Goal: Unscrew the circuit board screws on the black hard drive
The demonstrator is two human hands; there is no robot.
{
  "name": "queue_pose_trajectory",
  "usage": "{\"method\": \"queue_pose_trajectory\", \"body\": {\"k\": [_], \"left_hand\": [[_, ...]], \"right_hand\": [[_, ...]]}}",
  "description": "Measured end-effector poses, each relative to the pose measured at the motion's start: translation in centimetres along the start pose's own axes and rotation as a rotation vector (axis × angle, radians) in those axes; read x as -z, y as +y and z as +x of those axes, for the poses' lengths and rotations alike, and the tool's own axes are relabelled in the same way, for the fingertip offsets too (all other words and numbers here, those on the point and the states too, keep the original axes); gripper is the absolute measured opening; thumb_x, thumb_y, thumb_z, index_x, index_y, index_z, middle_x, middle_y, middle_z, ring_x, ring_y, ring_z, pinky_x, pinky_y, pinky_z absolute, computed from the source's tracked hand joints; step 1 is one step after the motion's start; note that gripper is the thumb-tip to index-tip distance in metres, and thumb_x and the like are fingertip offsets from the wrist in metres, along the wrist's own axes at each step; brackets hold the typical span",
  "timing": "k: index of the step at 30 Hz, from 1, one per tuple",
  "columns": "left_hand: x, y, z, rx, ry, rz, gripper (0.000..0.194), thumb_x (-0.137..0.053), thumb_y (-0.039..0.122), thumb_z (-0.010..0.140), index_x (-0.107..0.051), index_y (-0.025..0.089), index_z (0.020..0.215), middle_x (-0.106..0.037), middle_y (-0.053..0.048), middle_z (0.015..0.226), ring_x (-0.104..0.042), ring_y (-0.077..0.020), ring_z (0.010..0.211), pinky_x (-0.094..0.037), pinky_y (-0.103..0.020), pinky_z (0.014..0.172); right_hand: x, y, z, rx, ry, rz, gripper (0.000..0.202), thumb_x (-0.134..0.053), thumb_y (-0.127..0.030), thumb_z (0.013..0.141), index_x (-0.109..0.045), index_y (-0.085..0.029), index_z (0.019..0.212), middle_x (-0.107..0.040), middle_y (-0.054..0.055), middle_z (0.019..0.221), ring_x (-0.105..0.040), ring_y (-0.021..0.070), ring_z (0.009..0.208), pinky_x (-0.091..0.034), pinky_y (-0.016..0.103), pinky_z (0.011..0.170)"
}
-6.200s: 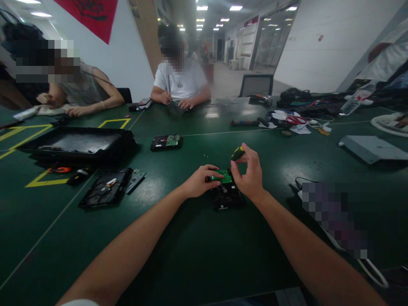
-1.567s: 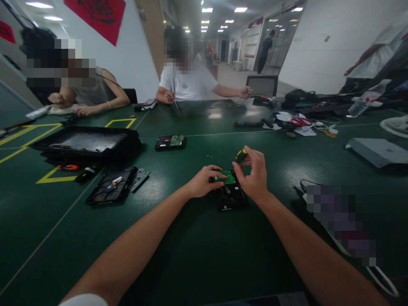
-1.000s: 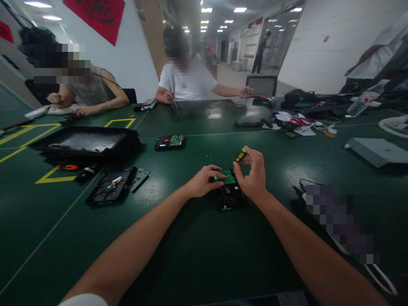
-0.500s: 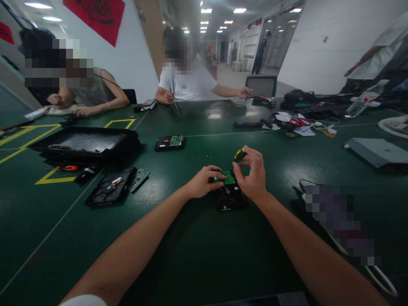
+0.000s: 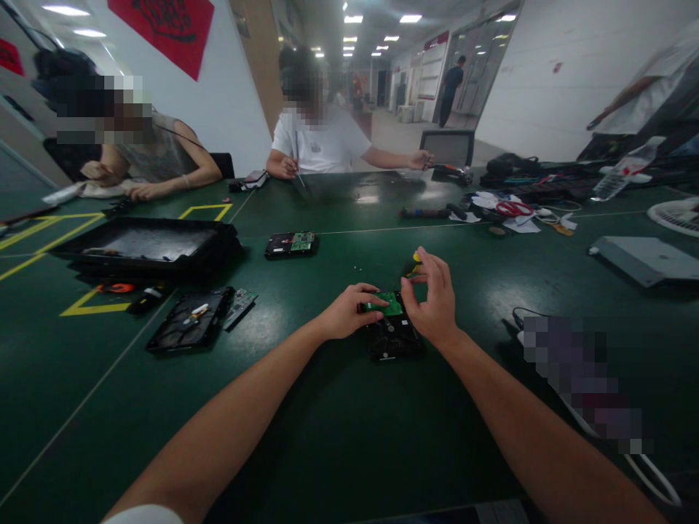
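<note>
A black hard drive (image 5: 394,340) with a green circuit board (image 5: 391,304) lies on the dark green table in front of me. My left hand (image 5: 357,311) grips the drive's left side, its fingers reaching over the board. Above the drive's right edge, my right hand (image 5: 431,295) holds a yellow and black screwdriver (image 5: 416,263) between thumb and fingers. The tool's handle is partly behind the fingers, and its tip cannot be made out. Tiny light bits lie on the table beyond the drive.
At the left are a black tray (image 5: 158,244), an opened drive (image 5: 191,320) and a loose board (image 5: 239,308). Another drive (image 5: 290,244) lies farther back. A grey metal box (image 5: 647,260) stands at right. Two people sit across the table (image 5: 328,407).
The screwdriver in my right hand has turned more upright and shows less of its handle. My left hand and the drive have stayed in place.
</note>
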State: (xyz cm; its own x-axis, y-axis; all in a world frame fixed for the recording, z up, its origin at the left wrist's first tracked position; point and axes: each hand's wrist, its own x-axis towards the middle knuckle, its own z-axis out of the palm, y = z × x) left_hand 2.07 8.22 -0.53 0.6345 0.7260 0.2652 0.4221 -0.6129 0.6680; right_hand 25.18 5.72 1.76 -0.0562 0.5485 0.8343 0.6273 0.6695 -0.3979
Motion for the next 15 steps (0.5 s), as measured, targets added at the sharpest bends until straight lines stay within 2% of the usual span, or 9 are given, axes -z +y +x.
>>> {"method": "queue_pose_trajectory", "body": {"k": [6, 12, 15], "left_hand": [[-0.03, 0.03, -0.02, -0.001, -0.001, 0.008, 0.027, -0.075, 0.032, 0.095, -0.077, 0.03, 0.122, -0.058, -0.009, 0.143, -0.055, -0.0292, 0.134, -0.041, -0.053, 0.117], [-0.06, -0.12, 0.04, -0.017, 0.002, 0.001, 0.027, -0.075, 0.032, 0.095, -0.077, 0.03, 0.122, -0.06, -0.01, 0.142, -0.056, -0.029, 0.134, -0.041, -0.054, 0.118], [-0.08, -0.17, 0.04, -0.015, -0.002, -0.004, 0.027, -0.075, 0.032, 0.095, -0.077, 0.03, 0.122, -0.06, -0.009, 0.142, -0.055, -0.0291, 0.135, -0.042, -0.053, 0.117]], "right_hand": [[0.12, -0.1, 0.03, -0.005, 0.019, -0.016, 0.073, -0.065, -0.021, 0.096, -0.034, -0.036, 0.161, -0.052, 0.011, 0.136, -0.065, 0.0217, 0.1, -0.069, 0.039, 0.074], [0.0, 0.0, 0.01, -0.002, 0.0, 0.0, 0.075, -0.061, -0.019, 0.097, -0.029, -0.036, 0.163, -0.05, 0.012, 0.142, -0.066, 0.0237, 0.107, -0.069, 0.04, 0.08], [-0.01, 0.19, -0.07, -0.011, 0.001, -0.008, 0.075, -0.061, -0.019, 0.097, -0.031, -0.036, 0.163, -0.052, 0.012, 0.139, -0.067, 0.0234, 0.105, -0.07, 0.041, 0.08]]}}
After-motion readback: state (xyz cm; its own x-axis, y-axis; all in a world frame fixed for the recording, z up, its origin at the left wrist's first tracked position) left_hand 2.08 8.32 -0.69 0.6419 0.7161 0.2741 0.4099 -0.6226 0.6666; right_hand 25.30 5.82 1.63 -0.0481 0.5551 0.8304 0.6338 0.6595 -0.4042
